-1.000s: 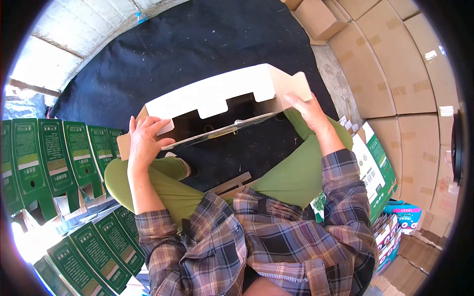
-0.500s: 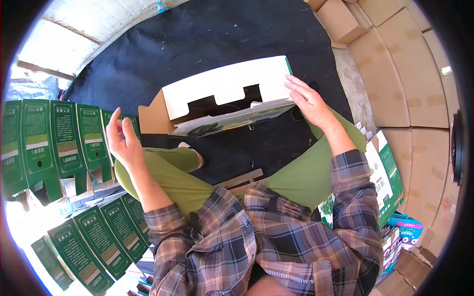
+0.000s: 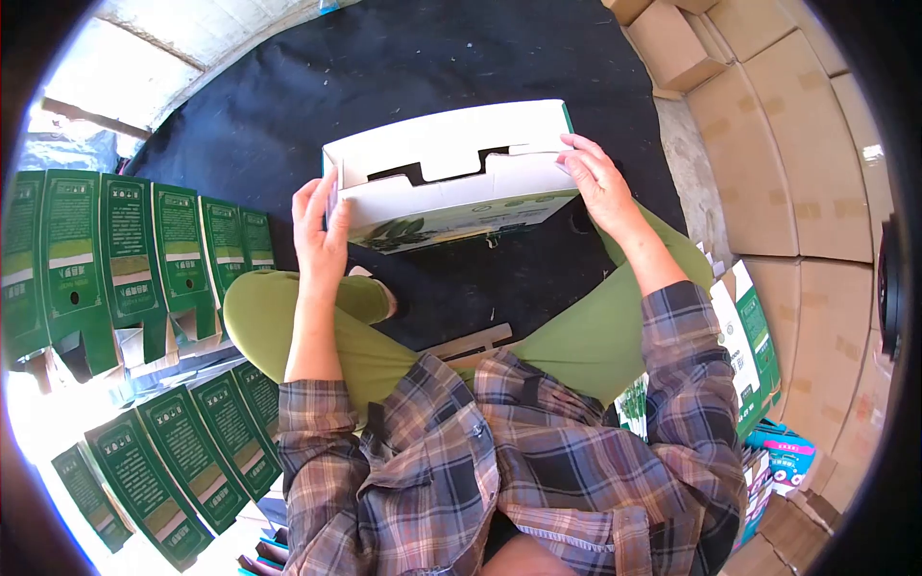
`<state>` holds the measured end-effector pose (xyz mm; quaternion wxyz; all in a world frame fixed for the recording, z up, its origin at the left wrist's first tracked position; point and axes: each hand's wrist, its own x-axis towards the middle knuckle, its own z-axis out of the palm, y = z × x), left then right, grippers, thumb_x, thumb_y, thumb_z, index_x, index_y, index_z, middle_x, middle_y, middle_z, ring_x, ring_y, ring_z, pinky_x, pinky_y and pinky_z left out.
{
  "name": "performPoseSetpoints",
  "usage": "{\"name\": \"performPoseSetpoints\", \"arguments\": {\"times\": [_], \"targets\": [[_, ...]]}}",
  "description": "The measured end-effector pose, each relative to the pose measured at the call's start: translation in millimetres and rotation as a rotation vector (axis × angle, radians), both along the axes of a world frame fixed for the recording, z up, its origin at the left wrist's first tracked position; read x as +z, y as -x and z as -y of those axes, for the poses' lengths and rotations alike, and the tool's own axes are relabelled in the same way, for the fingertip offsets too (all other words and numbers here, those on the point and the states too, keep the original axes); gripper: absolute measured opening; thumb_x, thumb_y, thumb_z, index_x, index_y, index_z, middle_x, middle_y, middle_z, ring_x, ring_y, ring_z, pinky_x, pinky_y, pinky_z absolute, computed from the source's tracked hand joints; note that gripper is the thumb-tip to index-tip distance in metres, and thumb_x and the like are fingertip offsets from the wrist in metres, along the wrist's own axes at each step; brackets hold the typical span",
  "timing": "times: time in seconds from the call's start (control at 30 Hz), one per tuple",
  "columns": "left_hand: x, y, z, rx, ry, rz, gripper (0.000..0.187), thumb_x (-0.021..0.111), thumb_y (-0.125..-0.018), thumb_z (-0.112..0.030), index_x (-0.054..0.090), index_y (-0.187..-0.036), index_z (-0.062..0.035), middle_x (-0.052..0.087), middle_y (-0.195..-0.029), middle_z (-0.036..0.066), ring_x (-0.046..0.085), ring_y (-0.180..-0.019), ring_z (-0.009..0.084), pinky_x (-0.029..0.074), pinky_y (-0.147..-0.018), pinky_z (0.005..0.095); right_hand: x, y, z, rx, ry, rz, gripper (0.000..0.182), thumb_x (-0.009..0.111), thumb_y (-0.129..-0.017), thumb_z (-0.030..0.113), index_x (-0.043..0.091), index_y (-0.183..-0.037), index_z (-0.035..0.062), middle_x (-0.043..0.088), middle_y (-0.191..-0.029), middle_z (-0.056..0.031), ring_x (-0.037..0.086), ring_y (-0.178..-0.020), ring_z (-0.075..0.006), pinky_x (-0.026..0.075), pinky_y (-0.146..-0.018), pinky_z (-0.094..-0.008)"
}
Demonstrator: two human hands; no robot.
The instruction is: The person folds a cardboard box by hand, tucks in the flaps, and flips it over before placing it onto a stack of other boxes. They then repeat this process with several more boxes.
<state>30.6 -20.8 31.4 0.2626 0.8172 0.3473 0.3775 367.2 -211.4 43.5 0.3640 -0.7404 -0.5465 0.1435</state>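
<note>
A printed cardboard carton stands in front of my knees, its white inner faces up and a printed green and pale panel toward me. Two dark notches show along its upper middle. My left hand grips the carton's left end, thumb on the near side and fingers at the outer end. At the opposite end, my right hand holds the right corner between thumb and fingers. The fingertips of both hands are partly hidden by the cardboard.
Rows of green printed cartons stand at the left. Large brown boxes are stacked along the right. A green and white carton leans beside my right arm, near a blue and pink box. Black sheeting covers the floor.
My left hand has moved right, from beside the green cartons onto the carton's left end. The brown side flap there is folded in, and the white panels sit closer together.
</note>
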Motion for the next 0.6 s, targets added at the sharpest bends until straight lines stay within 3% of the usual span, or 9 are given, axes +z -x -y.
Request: {"name": "performPoseSetpoints", "arguments": {"times": [0.07, 0.17, 0.2, 0.27, 0.37, 0.47, 0.53, 0.57, 0.6], "targets": [[-1.2, 4.2, -1.6, -0.008, 0.247, 0.272, 0.041, 0.064, -0.089, -0.029, 0.058, -0.124, -0.0079, 0.050, -0.116, 0.010, 0.051, -0.104, 0.0245, 0.041, -0.092, 0.0354, 5.6, 3.4, 2.4, 0.047, 0.011, -0.063, 0.034, 0.050, -0.096, 0.033, 0.064, -0.111, 0.0061, 0.047, -0.137, -0.0105, 0.046, -0.121, -0.0296, 0.041, -0.099, -0.0409], [-5.2, 8.8, -2.2, -0.021, 0.213, 0.192, 0.037, 0.062, -0.090, -0.028, 0.060, -0.120, -0.0071, 0.054, -0.114, 0.010, 0.051, -0.106, 0.0235, 0.040, -0.093, 0.0350, 17.6, 10.5, 9.9, 0.129, 0.181, -0.038, 0.043, 0.045, -0.097, 0.039, 0.057, -0.125, 0.0081, 0.033, -0.148, -0.0099, 0.035, -0.132, -0.0284, 0.024, -0.111, -0.0410], [-6.4, 9.6, -2.2, -0.037, 0.195, 0.151, 0.035, 0.062, -0.090, -0.028, 0.061, -0.118, -0.0067, 0.055, -0.113, 0.010, 0.051, -0.107, 0.0230, 0.040, -0.094, 0.0349, 15.6, 9.5, 9.9, 0.128, 0.182, -0.039, 0.043, 0.045, -0.097, 0.039, 0.057, -0.125, 0.0081, 0.033, -0.148, -0.0099, 0.035, -0.132, -0.0284, 0.024, -0.111, -0.0410], [-0.7, 12.1, 0.9, -0.192, 0.209, -0.048, 0.045, 0.049, -0.094, -0.043, 0.062, -0.117, -0.0072, 0.061, -0.108, 0.012, 0.047, -0.114, 0.0282, 0.035, -0.100, 0.0382, 11.8, 5.9, 9.1, 0.093, 0.132, -0.043, 0.041, 0.046, -0.096, 0.040, 0.059, -0.123, 0.0118, 0.039, -0.143, -0.0091, 0.037, -0.128, -0.0312, 0.033, -0.106, -0.0447], [9.4, 12.0, 4.7, -0.251, 0.280, -0.018, 0.053, 0.043, -0.095, -0.050, 0.060, -0.121, -0.0066, 0.062, -0.108, 0.014, 0.049, -0.113, 0.0289, 0.035, -0.101, 0.0393, 9.2, 5.8, 8.5, 0.061, 0.101, -0.009, 0.043, 0.042, -0.097, 0.042, 0.061, -0.120, 0.0103, 0.043, -0.140, -0.0092, 0.041, -0.124, -0.0312, 0.032, -0.107, -0.0427], [5.7, 14.2, 0.9, -0.373, 0.520, 0.245, 0.047, 0.052, -0.094, -0.040, 0.057, -0.125, -0.0062, 0.063, -0.107, 0.015, 0.053, -0.109, 0.0275, 0.037, -0.100, 0.0385, 0.6, 0.6, 2.8, 0.022, 0.050, -0.030, 0.041, 0.042, -0.098, 0.039, 0.062, -0.117, 0.0093, 0.048, -0.134, -0.0094, 0.045, -0.121, -0.0310, 0.035, -0.104, -0.0414], [-24.9, 11.3, -1.7, -0.063, 0.615, 0.179, 0.048, 0.064, -0.088, -0.026, 0.052, -0.131, -0.0065, 0.062, -0.110, 0.015, 0.057, -0.104, 0.0257, 0.039, -0.098, 0.0371, -3.1, -1.4, -0.6, 0.008, 0.047, 0.014, 0.036, 0.047, -0.097, 0.035, 0.062, -0.117, 0.0095, 0.049, -0.132, -0.0098, 0.045, -0.120, -0.0306, 0.037, -0.102, -0.0417], [-8.1, 0.9, 10.9, 0.092, 0.442, -0.039, 0.054, 0.069, -0.082, -0.012, 0.050, -0.132, -0.0072, 0.060, -0.111, 0.015, 0.056, -0.106, 0.0254, 0.042, -0.095, 0.0355, -3.6, -1.0, -2.0, -0.006, 0.044, 0.060, 0.032, 0.051, -0.095, 0.031, 0.061, -0.117, 0.0097, 0.050, -0.129, -0.0102, 0.046, -0.119, -0.0302, 0.039, -0.100, -0.0420], [-1.8, -5.9, 16.6, 0.048, 0.149, -0.088, 0.057, 0.069, -0.080, -0.012, 0.050, -0.133, -0.0117, 0.059, -0.113, 0.014, 0.053, -0.110, 0.0284, 0.042, -0.094, 0.0370, -3.6, -0.6, -3.6, -0.006, 0.042, 0.064, 0.032, 0.051, -0.095, 0.031, 0.061, -0.117, 0.0097, 0.050, -0.129, -0.0102, 0.046, -0.119, -0.0302, 0.039, -0.100, -0.0420]]}}
